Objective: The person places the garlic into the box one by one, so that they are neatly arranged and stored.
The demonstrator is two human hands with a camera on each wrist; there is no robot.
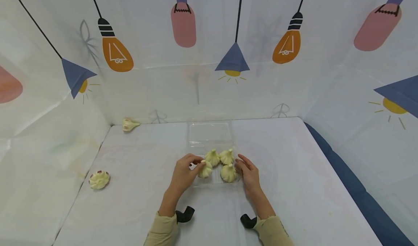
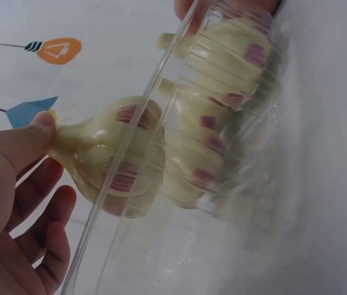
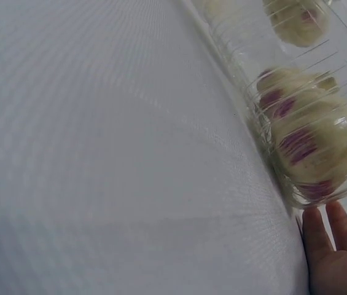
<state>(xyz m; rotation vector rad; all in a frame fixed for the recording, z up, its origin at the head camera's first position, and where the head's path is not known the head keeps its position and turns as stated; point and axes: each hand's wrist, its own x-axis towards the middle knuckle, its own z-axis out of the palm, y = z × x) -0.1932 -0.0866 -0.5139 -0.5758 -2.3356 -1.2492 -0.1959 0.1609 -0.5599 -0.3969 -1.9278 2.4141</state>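
Observation:
By its stem, my left hand (image 1: 183, 172) pinches a garlic bulb (image 1: 205, 171) between thumb and fingers. In the left wrist view this garlic bulb (image 2: 102, 157), pale with purple patches, is tilted at the wall of a clear plastic box. Three other garlic bulbs (image 1: 228, 173) sit in the box's base (image 1: 213, 180), at its back and right. My right hand (image 1: 250, 177) is at the right side of the box, holding nothing. Its fingertips (image 3: 313, 216) rest against or very close to the clear wall, with the fingers fairly straight.
The box's clear lid (image 1: 210, 132) lies folded back behind the base. A loose garlic bulb (image 1: 129, 124) lies at the table's back left corner, another garlic bulb (image 1: 99, 180) near the left edge. A white sheet printed with lamps (image 1: 196, 86) hangs behind the white table (image 1: 294, 188).

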